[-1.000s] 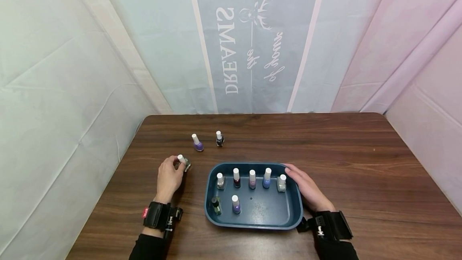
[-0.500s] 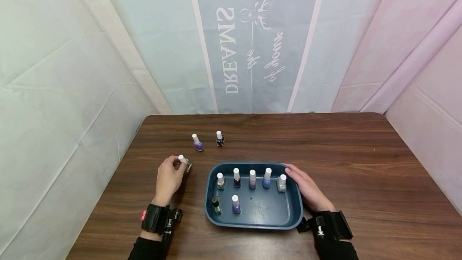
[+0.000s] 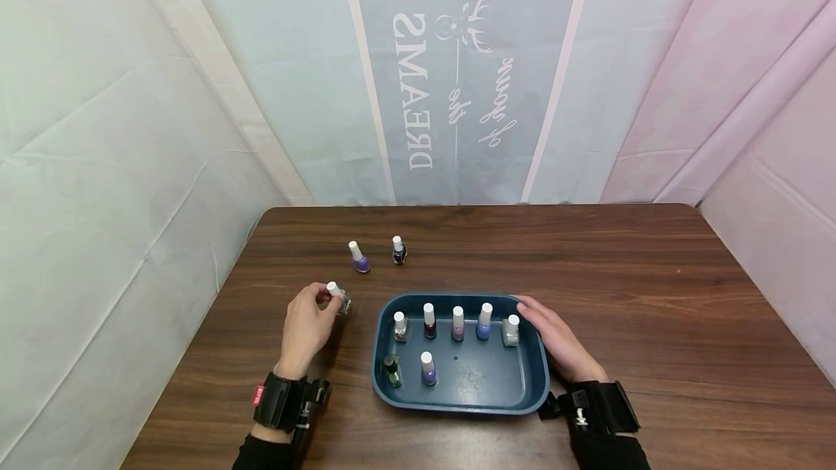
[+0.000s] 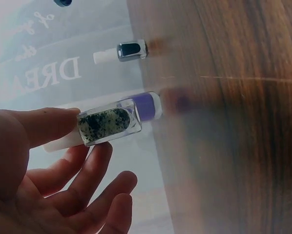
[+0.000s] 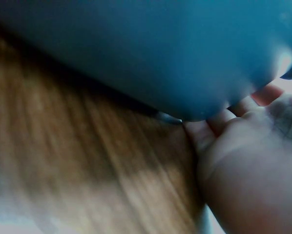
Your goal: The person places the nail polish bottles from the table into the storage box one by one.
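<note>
My left hand (image 3: pixel 305 328) pinches a nail polish bottle (image 4: pixel 105 124) by its white cap, between thumb and fingers. Its clear glass shows dark flecks in a pale fill. In the head view this bottle is close over the table, left of a blue tray (image 3: pixel 470 410). My right hand (image 3: pixel 555 339) rests against the tray's far right corner, fingers fairly straight along the outside and thumb at the rim. Inside the tray, a back row of several white-capped polish bottles stands upright. In front of them are a dark-capped green bottle (image 3: pixel 392 371) and a purple bottle (image 3: pixel 428 370).
Beyond my left hand, another purple polish bottle (image 3: pixel 359 258) and a black one (image 3: pixel 399 251) stand on the wooden table (image 3: pixel 620 267). A hanging cloth with lettering (image 3: pixel 414 93) rises behind the table's back edge. Pale cloth also lines both sides.
My left hand has shifted slightly right, and the flecked bottle in it has moved a little right and toward me. The right hand and tray have stayed put.
</note>
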Demonstrator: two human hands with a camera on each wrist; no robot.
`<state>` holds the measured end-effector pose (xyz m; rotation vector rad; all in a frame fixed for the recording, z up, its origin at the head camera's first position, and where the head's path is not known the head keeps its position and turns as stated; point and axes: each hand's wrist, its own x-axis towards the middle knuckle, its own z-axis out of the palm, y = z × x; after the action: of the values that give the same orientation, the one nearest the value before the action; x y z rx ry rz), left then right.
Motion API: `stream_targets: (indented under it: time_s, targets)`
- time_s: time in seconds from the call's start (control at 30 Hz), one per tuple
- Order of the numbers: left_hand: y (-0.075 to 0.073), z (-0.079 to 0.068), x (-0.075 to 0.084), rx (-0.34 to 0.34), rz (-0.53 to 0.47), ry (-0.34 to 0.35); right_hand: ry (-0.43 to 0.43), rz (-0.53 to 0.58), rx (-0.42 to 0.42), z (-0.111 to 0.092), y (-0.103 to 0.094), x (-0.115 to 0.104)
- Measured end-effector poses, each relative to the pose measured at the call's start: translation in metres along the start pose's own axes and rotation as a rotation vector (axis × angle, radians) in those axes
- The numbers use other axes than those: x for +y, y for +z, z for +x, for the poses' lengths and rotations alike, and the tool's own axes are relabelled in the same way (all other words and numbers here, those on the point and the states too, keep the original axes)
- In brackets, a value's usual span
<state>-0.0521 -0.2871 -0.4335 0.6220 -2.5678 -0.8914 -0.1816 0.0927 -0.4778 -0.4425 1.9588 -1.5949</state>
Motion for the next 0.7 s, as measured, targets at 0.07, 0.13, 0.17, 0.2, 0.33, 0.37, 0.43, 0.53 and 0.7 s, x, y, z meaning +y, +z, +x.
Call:
stream_targets:
  time_s: [0.07, 0.13, 0.17, 0.2, 0.33, 0.37, 0.43, 0.53, 0.7]
  targets:
    - [-0.001, -0.001, 0.002, -0.005, 0.004, 0.007, -0.002, -0.001, -0.001, 0.0, 0.0, -0.001]
    - [-0.001, -0.003, 0.004, -0.011, 0.012, 0.015, -0.005, -0.001, -0.004, -0.001, 0.0, -0.001]
    - [-0.002, -0.004, 0.005, -0.014, 0.013, 0.017, -0.007, 0.001, -0.007, -0.001, 0.0, -0.002]
    - [-0.002, -0.004, 0.005, -0.016, 0.015, 0.02, -0.006, 0.004, -0.007, -0.001, 0.0, -0.002]
    - [-0.003, -0.007, 0.008, -0.019, 0.017, 0.032, -0.007, 0.014, -0.011, -0.001, 0.0, -0.002]
    - [-0.003, -0.008, 0.009, -0.02, 0.017, 0.033, -0.01, 0.016, -0.012, -0.001, 0.0, -0.002]
    - [-0.003, -0.01, 0.01, -0.022, 0.019, 0.033, -0.016, 0.021, -0.014, -0.001, 0.0, -0.001]
    - [-0.003, -0.012, 0.011, -0.027, 0.02, 0.025, -0.024, 0.029, -0.017, -0.001, 0.0, 0.0]
    - [-0.004, -0.017, 0.013, -0.028, 0.014, 0.031, -0.024, 0.025, -0.015, -0.001, 0.0, -0.001]
